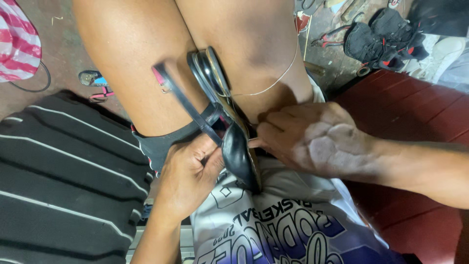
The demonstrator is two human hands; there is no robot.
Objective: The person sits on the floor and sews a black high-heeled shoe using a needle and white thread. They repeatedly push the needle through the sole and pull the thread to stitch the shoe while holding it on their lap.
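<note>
A black sandal point(229, 132) with thin straps point(183, 100) is clamped sole-edge up between my bare knees. My left hand point(188, 173) grips its rounded black end from below, fingers curled around it. My right hand point(308, 137) presses against the sandal's right side, fingertips pinched at the sole edge. A thin pale thread point(273, 83) runs from the sandal across my right knee. What the right fingertips pinch is too small to make out.
A black cushion with white stripes point(63, 181) lies at the left. Red boards point(410, 112) are at the right. Pliers point(330, 38) and dark shoes point(386, 34) lie on the floor at the upper right. A pink striped cloth point(17, 39) is at the upper left.
</note>
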